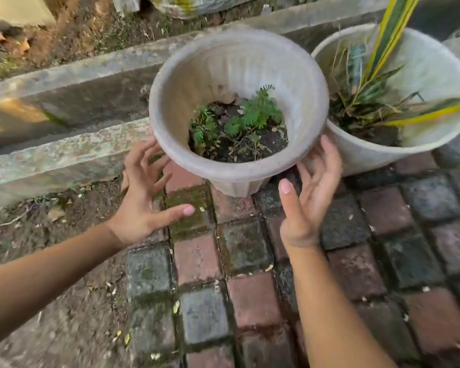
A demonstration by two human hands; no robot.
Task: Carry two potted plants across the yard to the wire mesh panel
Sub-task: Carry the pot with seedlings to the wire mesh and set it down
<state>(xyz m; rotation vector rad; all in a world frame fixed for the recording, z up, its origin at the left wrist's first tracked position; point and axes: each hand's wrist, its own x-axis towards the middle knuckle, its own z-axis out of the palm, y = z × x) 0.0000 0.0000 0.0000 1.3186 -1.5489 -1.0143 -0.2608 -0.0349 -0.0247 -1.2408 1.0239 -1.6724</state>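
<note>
On the mossy brick paving beside a concrete curb, I see two pale pots side by side, rims touching. The right pot holds striped leaves; the left pot, small ferny sprouts. My left hand and right hand flank it, fingers spread, holding nothing. No writing is legible.

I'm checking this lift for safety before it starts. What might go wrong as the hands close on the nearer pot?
1. The right hand reaches into the narrow gap where the grey pot meets the white pot; fingers may get pinched.
2. The pavers look mossy, so footing may slip under load.
3. The grey pot tapers to a small base and both hands, left hand included, are open low down; it may tip.
</note>
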